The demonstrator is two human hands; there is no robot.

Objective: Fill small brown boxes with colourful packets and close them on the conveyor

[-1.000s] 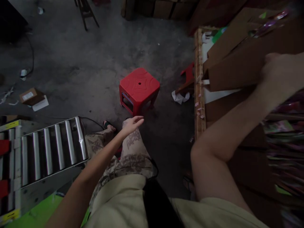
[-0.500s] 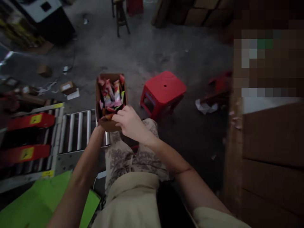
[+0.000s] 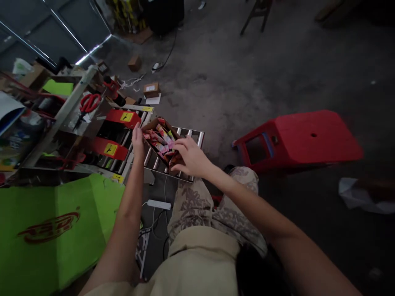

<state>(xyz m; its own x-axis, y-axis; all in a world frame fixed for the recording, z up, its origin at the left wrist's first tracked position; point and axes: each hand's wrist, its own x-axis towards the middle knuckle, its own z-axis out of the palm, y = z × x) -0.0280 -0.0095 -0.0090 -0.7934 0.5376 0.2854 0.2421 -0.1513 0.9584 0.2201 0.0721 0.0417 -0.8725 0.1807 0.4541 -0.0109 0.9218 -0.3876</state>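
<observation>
A small brown cardboard box (image 3: 153, 124) filled with several pink and red snack packets (image 3: 161, 140) sits on the metal roller conveyor (image 3: 185, 136). My left hand (image 3: 137, 139) presses flat against the box's left side, fingers up. My right hand (image 3: 189, 156) grips the box's near right edge, fingers curled over it. Both arms reach forward over my patterned trousers.
A red plastic stool (image 3: 298, 139) stands on the concrete floor to the right. A tape machine with red guards (image 3: 112, 133) and red scissors (image 3: 89, 102) is left of the rollers. Green cardboard (image 3: 52, 226) lies at lower left. Small boxes (image 3: 151, 89) and a cable litter the floor.
The view swung left. Both hands carried the packet box from above my knee onto the roller conveyor; my left hand moved from beneath the box to its left side.
</observation>
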